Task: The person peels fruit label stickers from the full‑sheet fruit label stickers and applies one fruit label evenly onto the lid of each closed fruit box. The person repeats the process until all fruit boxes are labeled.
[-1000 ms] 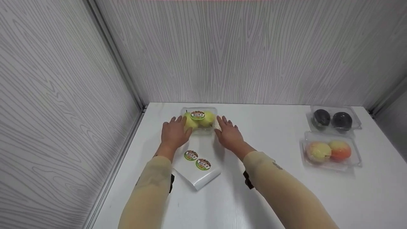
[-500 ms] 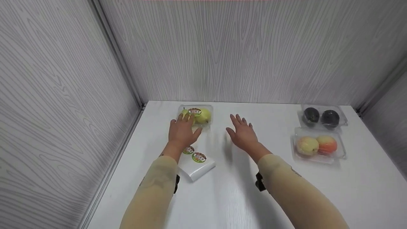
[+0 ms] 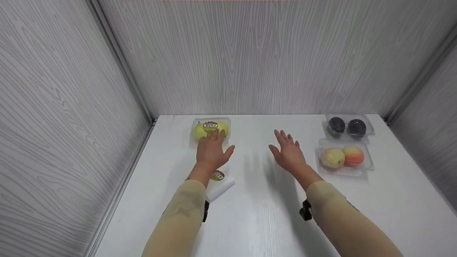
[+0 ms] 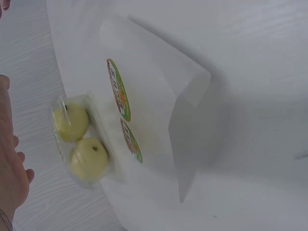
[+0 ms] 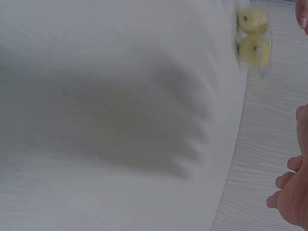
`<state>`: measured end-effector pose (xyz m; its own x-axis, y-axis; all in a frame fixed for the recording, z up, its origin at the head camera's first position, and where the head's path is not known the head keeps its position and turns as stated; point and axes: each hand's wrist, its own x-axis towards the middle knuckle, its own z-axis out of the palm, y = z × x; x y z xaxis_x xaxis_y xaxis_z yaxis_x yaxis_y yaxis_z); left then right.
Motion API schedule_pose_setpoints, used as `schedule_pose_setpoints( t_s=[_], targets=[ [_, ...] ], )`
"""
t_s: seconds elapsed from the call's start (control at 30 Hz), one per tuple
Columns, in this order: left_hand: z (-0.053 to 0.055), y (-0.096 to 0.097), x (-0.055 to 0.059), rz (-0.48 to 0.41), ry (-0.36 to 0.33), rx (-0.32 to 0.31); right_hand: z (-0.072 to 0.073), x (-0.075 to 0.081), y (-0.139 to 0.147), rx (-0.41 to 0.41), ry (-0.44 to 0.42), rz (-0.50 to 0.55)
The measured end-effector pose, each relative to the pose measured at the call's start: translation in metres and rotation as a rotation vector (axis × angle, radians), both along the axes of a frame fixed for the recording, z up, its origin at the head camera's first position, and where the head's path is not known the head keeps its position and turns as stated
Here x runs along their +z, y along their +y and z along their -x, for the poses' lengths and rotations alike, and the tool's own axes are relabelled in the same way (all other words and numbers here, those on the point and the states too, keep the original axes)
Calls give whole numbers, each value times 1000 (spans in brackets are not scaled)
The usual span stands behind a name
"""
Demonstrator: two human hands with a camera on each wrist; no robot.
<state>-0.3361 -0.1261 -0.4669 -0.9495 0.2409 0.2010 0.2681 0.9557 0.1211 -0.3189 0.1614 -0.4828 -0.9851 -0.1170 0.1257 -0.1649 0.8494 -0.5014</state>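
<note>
My left hand is spread with straight fingers, its fingertips overlapping a clear plastic box of yellow-green pears in the head view. The left wrist view shows a gap between that hand and the box. A round fruit label is on the lid. Below the left forearm lies a white sheet of stickers, partly hidden, with a curled edge; two round stickers show on it in the left wrist view. To the right, my right hand is held above the table with fingers extended, holding nothing.
At the right of the white table stands a clear box of two yellow-red fruits. Behind it is a box of two dark fruits. Grey wood-grain panels rise at the back and both sides.
Both hands have moved away from the pear box toward the right, the right hand farther. The view has turned slightly right. The pear box and sheet stay on the table.
</note>
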Motion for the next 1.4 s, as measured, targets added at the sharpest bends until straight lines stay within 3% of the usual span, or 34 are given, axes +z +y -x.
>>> schedule_pose_setpoints(
  t_s=[0.33, 0.57, 0.8, 1.17, 1.4],
  targets=[
    [-6, 31, -7, -47, 14, -38, -17, 5, 40, -45, 31, 20],
    [-10, 54, -10, -76, -27, -49, -27, 10, 60, -64, 59, 21],
    [-13, 78, -13, -80, -23, -77, -36, 8, 81, -89, 82, 3],
    [-16, 115, -16, -143, -44, -140, -50, 11, 120, -137, 55, 1],
    [-19, 141, -18, -127, -47, -164, -60, 12, 150, -162, 40, -9]
  ],
)
